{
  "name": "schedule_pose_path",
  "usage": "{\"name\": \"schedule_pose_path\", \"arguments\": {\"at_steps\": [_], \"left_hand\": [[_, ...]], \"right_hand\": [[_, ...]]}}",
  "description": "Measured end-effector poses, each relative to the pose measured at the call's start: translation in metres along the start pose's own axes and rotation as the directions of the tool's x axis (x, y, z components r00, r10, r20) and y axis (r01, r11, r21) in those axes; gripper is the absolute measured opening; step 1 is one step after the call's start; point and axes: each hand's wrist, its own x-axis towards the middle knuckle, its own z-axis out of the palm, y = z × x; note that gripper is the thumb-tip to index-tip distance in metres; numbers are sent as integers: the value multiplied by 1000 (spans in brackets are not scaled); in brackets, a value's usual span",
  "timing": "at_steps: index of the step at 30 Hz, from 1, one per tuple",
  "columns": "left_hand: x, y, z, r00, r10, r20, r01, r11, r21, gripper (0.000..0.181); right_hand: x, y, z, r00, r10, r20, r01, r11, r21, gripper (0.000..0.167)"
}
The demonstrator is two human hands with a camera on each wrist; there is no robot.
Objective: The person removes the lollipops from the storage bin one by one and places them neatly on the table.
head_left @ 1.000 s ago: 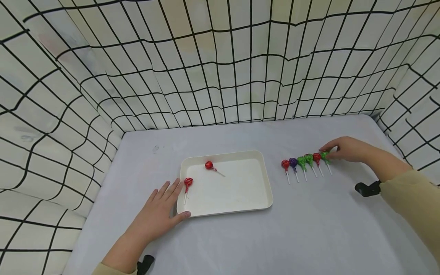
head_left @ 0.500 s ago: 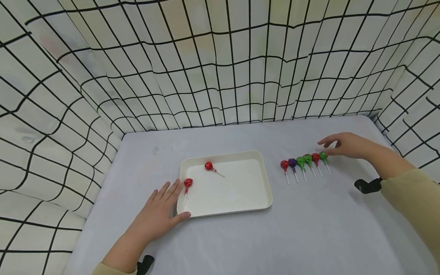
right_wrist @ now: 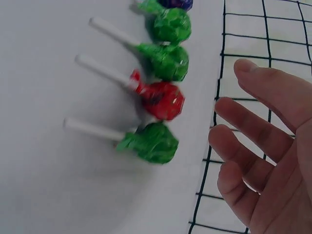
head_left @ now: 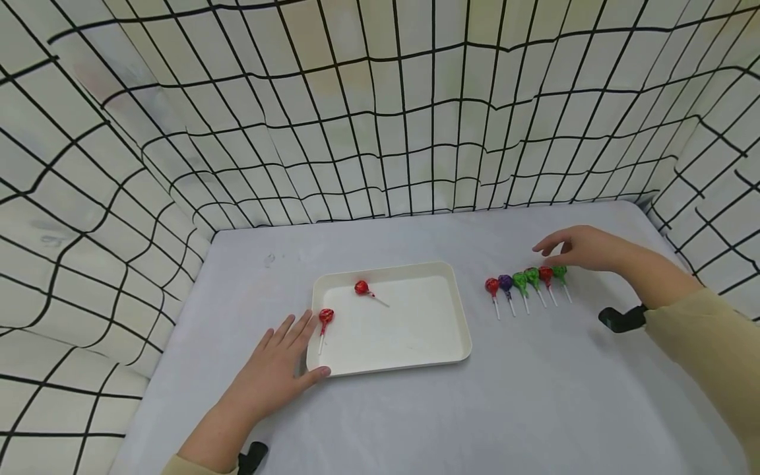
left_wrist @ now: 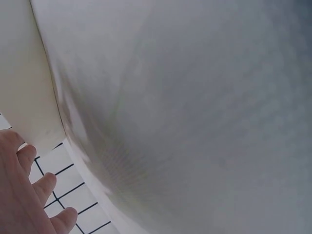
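Note:
Several wrapped lollipops lie side by side on the right: a red lollipop (head_left: 491, 285) at the left end, then a purple lollipop (head_left: 505, 283), green ones, another red lollipop (right_wrist: 164, 100) and a green lollipop (right_wrist: 157, 143) at the right end. My right hand (head_left: 596, 251) hovers just behind that right end, fingers loosely bent and holding nothing. My left hand (head_left: 273, 369) lies with spread fingers at the left edge of a white tray (head_left: 410, 330), touching its rim. Inside the tray are two red lollipops, one at the back (head_left: 361, 287) and one near the left wall (head_left: 326, 316).
A white cloth covers the table (head_left: 475, 409). White panels with a black grid (head_left: 415, 132) rise at the back and both sides. A black wrist device (head_left: 622, 320) sits under the right sleeve.
My right hand has lifted off the green lollipop at the row's right end and shifted slightly left and back. The left hand, tray and lollipops look the same.

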Motion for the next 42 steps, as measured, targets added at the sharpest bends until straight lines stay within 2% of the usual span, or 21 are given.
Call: {"name": "schedule_pose_path", "arguments": {"at_steps": [7,15,24,33,42], "left_hand": [[0,0,1,1000,-2,3,2,1000,8,99],[0,0,-1,1000,0,2,0,1000,13,98],[2,1,-1,1000,-20,16,19,1000,22,100],[1,0,2,999,-29,19,29,999,24,101],[2,1,0,1000,-23,14,23,999,26,101]], "right_hand": [[17,-25,5,998,-43,49,42,999,28,34],[43,-65,18,991,-111,78,107,993,57,36],[75,-124,34,971,-208,116,201,977,65,36],[98,-185,46,948,-286,140,287,958,11,36],[112,-214,62,929,-320,186,332,942,-39,35]]}}
